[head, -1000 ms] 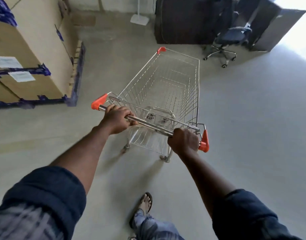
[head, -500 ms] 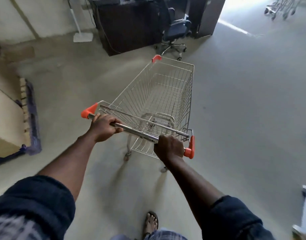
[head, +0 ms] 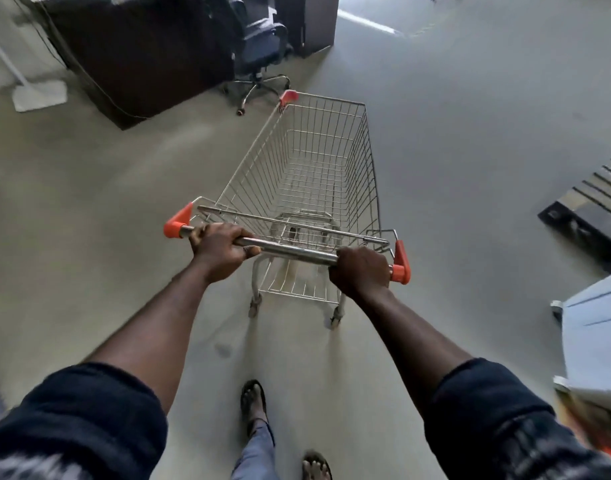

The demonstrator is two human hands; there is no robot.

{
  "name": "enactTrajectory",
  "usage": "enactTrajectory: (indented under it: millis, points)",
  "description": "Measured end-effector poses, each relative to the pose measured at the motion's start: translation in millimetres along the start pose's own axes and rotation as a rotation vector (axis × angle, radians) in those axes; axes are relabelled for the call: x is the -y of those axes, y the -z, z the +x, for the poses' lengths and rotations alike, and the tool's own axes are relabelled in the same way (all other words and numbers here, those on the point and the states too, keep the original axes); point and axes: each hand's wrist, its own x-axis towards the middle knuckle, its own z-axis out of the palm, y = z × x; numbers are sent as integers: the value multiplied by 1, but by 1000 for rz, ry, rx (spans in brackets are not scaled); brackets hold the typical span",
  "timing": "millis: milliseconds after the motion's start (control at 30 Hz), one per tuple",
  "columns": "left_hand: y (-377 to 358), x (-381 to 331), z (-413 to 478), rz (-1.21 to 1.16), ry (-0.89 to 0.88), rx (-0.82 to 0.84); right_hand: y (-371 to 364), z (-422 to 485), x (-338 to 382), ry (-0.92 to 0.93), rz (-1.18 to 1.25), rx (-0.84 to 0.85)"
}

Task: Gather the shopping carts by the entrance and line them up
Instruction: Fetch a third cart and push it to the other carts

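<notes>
A sandalled foot [head: 253,398] rests on the grey floor [head: 89,237] between two dark sleeves. Ahead, the left hand [head: 221,249] curls tightly over the steel handle bar [head: 290,251] near its left orange end cap. The right hand [head: 361,271] wraps fully round the same bar just beside the right cap. The shopping cart [head: 318,168] stands mid-floor directly in front of the person, its long axis running near to far and its nose pointing away and slightly right. Beyond its far left corner are an office chair [head: 259,50] and a dark desk [head: 141,53]. A black pallet [head: 591,209] lies to the right.
</notes>
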Motion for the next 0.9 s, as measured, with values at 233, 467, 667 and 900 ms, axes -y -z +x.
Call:
enactTrajectory:
  millis: [233,467,667,900]
  points:
    - [5,4,134,8,-138,66,-5,91,-1,-201,-43,-13]
    - [7,-13,259,21,-269,105,5,184,-18,-299,-11,-1]
    - [-12,-58,356,104,-310,137,12,268,-83,-290,-46,-34]
    - [-55,-153,460,71,-296,108,15,383,-214,-269,-11,-124]
